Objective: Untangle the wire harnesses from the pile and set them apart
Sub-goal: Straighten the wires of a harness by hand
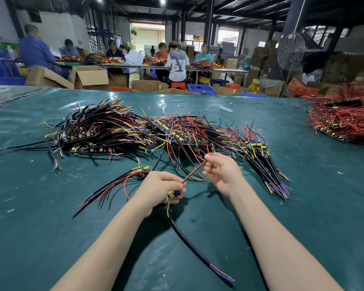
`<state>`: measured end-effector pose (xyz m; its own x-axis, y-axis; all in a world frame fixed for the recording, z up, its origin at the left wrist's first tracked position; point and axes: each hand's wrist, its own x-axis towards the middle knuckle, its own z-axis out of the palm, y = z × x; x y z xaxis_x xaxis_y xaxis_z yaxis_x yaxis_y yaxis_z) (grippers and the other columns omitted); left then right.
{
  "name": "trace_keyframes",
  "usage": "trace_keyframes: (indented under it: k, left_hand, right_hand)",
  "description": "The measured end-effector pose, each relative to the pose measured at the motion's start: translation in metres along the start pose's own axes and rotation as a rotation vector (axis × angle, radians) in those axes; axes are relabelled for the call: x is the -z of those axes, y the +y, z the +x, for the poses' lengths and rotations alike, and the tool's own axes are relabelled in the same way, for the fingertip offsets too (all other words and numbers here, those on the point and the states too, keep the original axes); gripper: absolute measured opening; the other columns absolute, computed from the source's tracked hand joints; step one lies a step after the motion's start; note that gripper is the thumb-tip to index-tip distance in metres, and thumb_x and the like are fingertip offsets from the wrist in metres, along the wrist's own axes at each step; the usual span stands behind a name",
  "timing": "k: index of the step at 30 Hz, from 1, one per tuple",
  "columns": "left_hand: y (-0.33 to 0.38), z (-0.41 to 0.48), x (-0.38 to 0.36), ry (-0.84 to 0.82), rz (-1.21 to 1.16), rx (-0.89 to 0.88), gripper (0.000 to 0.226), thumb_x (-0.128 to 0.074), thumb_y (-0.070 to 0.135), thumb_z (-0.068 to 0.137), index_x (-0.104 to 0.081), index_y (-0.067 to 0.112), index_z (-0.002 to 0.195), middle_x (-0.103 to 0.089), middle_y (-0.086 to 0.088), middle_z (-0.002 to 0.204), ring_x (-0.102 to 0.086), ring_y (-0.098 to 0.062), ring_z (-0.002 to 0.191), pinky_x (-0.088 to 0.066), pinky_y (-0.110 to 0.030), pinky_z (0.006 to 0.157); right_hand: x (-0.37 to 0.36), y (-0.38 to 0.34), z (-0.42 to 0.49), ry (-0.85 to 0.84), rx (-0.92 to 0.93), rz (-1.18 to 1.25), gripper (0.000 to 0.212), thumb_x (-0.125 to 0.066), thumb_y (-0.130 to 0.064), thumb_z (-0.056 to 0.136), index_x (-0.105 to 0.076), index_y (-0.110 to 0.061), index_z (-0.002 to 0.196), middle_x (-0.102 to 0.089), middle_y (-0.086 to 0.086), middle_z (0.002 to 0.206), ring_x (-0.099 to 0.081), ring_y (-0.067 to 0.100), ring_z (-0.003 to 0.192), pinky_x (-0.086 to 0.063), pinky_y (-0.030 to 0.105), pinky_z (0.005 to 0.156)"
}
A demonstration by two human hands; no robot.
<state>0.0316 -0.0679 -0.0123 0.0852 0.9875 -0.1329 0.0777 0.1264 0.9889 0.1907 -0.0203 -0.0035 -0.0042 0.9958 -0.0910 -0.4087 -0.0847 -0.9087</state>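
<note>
A tangled pile of wire harnesses (147,131), black, red, yellow and purple with small circuit boards, lies across the middle of the green table (303,206). My left hand (160,190) grips one small board with yellow and blue parts (173,194); its thick black cable (189,242) trails toward me. A red wire (194,170) runs from that board up to my right hand (221,171), which pinches it near the pile's front edge. One separated harness (114,185) lies just left of my left hand.
A second heap of mostly red harnesses (343,120) sits at the table's far right. Small white scraps (226,108) lie beyond the pile. Several people work at tables in the background among cardboard boxes, blue crates and a standing fan (290,51).
</note>
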Motion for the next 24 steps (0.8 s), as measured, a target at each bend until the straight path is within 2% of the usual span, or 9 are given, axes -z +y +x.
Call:
trace_keyframes:
  k: [3, 7, 10, 13, 16, 21, 24]
  left_hand:
    - [0.000, 0.000, -0.004, 0.007, 0.035, -0.019, 0.022, -0.051, 0.000, 0.086, -0.058, 0.011, 0.068, -0.058, 0.003, 0.046, -0.052, -0.007, 0.040, -0.047, -0.017, 0.043]
    - [-0.002, 0.001, -0.005, -0.002, -0.007, -0.071, 0.022, -0.050, 0.007, 0.093, -0.064, 0.015, 0.078, -0.058, 0.006, 0.047, -0.055, -0.004, 0.044, -0.048, -0.017, 0.046]
    - [-0.002, 0.000, -0.003, 0.021, -0.076, -0.054, 0.017, -0.054, 0.007, 0.091, -0.065, 0.016, 0.081, -0.064, 0.005, 0.051, -0.061, -0.003, 0.048, -0.047, -0.016, 0.045]
    - [-0.001, -0.001, 0.001, -0.004, -0.120, -0.025, 0.017, -0.055, 0.007, 0.090, -0.066, 0.016, 0.081, -0.067, 0.004, 0.055, -0.062, -0.003, 0.049, -0.047, -0.015, 0.044]
    - [0.002, -0.002, 0.004, -0.039, -0.125, 0.015, 0.016, -0.055, 0.007, 0.090, -0.066, 0.013, 0.081, -0.066, 0.004, 0.055, -0.060, -0.003, 0.047, -0.046, -0.015, 0.044]
    - [0.002, -0.003, 0.000, -0.082, 0.044, 0.006, 0.017, -0.056, 0.006, 0.090, -0.066, 0.011, 0.077, -0.063, 0.005, 0.051, -0.055, -0.002, 0.043, -0.045, -0.013, 0.044]
    - [0.001, -0.002, -0.001, -0.082, 0.062, 0.006, 0.017, -0.056, 0.006, 0.090, -0.066, 0.011, 0.077, -0.063, 0.004, 0.051, -0.055, -0.003, 0.043, -0.044, -0.013, 0.044]
  right_hand:
    - [-0.004, -0.001, -0.001, -0.114, -0.091, 0.059, 0.022, -0.044, -0.005, 0.092, -0.049, -0.012, 0.072, -0.047, -0.005, 0.042, -0.044, 0.006, 0.035, -0.038, 0.014, 0.036]
    - [-0.006, 0.003, -0.005, -0.276, -0.096, 0.013, 0.018, -0.047, -0.013, 0.093, -0.062, -0.011, 0.084, -0.049, -0.007, 0.049, -0.046, 0.004, 0.041, -0.038, 0.014, 0.038]
    - [-0.016, 0.017, -0.008, -0.368, -0.076, -0.100, 0.018, -0.048, -0.006, 0.091, -0.064, -0.008, 0.083, -0.048, -0.007, 0.046, -0.045, 0.003, 0.043, -0.039, 0.015, 0.044]
    - [-0.023, 0.023, -0.010, -0.377, -0.074, -0.065, 0.020, -0.045, 0.000, 0.092, -0.061, -0.004, 0.080, -0.052, -0.005, 0.045, -0.046, 0.002, 0.039, -0.042, 0.014, 0.042]
    - [-0.021, 0.020, -0.011, -0.341, -0.074, -0.017, 0.021, -0.044, -0.001, 0.093, -0.059, -0.002, 0.079, -0.058, -0.002, 0.046, -0.050, 0.001, 0.038, -0.044, 0.012, 0.041]
    - [-0.013, 0.014, -0.002, -0.030, 0.040, 0.061, 0.021, -0.048, -0.002, 0.092, -0.058, -0.003, 0.073, -0.055, -0.003, 0.040, -0.048, 0.000, 0.033, -0.044, 0.012, 0.038]
    - [-0.015, 0.014, -0.001, 0.052, 0.112, 0.028, 0.021, -0.053, -0.002, 0.090, -0.060, -0.006, 0.070, -0.054, -0.005, 0.040, -0.046, 0.000, 0.033, -0.042, 0.013, 0.037]
